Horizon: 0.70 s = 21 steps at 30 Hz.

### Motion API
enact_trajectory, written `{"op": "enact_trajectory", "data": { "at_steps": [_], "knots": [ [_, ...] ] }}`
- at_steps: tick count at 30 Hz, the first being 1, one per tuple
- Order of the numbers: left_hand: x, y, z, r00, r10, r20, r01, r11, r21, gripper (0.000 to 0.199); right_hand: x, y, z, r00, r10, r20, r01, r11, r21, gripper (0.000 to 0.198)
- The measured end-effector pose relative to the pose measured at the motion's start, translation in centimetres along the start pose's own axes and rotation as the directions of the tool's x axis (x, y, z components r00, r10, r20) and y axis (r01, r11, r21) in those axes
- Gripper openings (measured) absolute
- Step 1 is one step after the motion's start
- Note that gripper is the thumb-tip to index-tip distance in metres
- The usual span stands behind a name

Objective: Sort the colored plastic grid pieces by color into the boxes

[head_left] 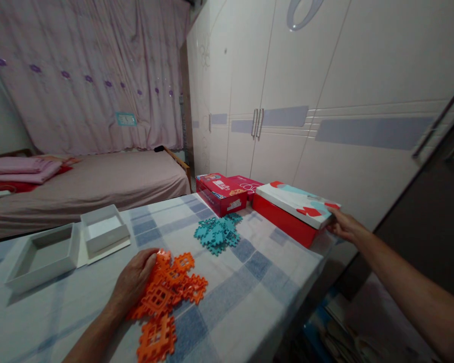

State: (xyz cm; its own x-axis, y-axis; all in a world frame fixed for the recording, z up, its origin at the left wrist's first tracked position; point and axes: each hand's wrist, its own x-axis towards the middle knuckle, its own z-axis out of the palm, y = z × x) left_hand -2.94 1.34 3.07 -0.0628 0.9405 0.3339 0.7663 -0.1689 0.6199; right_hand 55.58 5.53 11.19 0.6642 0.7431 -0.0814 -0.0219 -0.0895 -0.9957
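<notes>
My left hand (134,277) is closed against the left side of a pile of orange interlocking plastic pieces (162,290), its fingertips partly hidden by the pieces. My right hand (344,225) reaches out to the far right and grips the near right corner of a white box lid (297,201) printed in red and pale blue. That lid lies over a red box (283,219) at the table's right edge. Between the hands, further back, a heap of teal interlocking pieces (217,233) rests on the cloth.
Two red boxes (221,194) stand at the table's far edge. On the left sit an open grey-white tray (41,257) and a smaller white box (102,229). A checked cloth (245,297) covers the table. Behind are a bed (117,174) and a white wardrobe (287,75).
</notes>
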Motion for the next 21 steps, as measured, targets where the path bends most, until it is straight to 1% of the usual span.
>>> {"op": "enact_trajectory", "data": {
  "at_steps": [3, 5, 9, 12, 15, 21],
  "knots": [
    [0.0, -0.1, 0.1, 1.000, -0.005, 0.001, 0.005, 1.000, 0.001, 0.043, -0.3, -0.3, -0.1, 0.996, 0.086, -0.025, -0.088, 0.992, -0.092, 0.015],
    [0.0, -0.2, 0.1, 1.000, -0.012, 0.009, 0.012, 1.000, 0.004, 0.044, -0.6, -0.5, -0.2, 0.993, 0.111, -0.042, -0.116, 0.982, -0.147, 0.017],
    [0.0, -0.3, 0.2, 0.999, -0.027, 0.025, 0.027, 1.000, 0.002, 0.047, -1.2, -0.7, -0.3, 0.985, 0.171, -0.002, -0.166, 0.955, -0.247, 0.021],
    [0.1, -0.2, 0.1, 0.999, -0.028, 0.020, 0.028, 1.000, 0.008, 0.046, -1.2, -0.7, -0.4, 0.980, 0.195, 0.041, -0.175, 0.938, -0.298, 0.025],
    [0.0, -0.2, 0.1, 1.000, -0.012, 0.008, 0.012, 1.000, 0.009, 0.043, -0.9, -0.4, -0.5, 0.979, 0.199, 0.051, -0.169, 0.921, -0.350, 0.028],
    [0.1, -0.4, 0.1, 1.000, 0.002, 0.011, -0.002, 1.000, 0.005, 0.045, -0.6, 2.0, -0.1, 0.982, 0.187, 0.035, -0.150, 0.873, -0.464, 0.040]
  ]
}}
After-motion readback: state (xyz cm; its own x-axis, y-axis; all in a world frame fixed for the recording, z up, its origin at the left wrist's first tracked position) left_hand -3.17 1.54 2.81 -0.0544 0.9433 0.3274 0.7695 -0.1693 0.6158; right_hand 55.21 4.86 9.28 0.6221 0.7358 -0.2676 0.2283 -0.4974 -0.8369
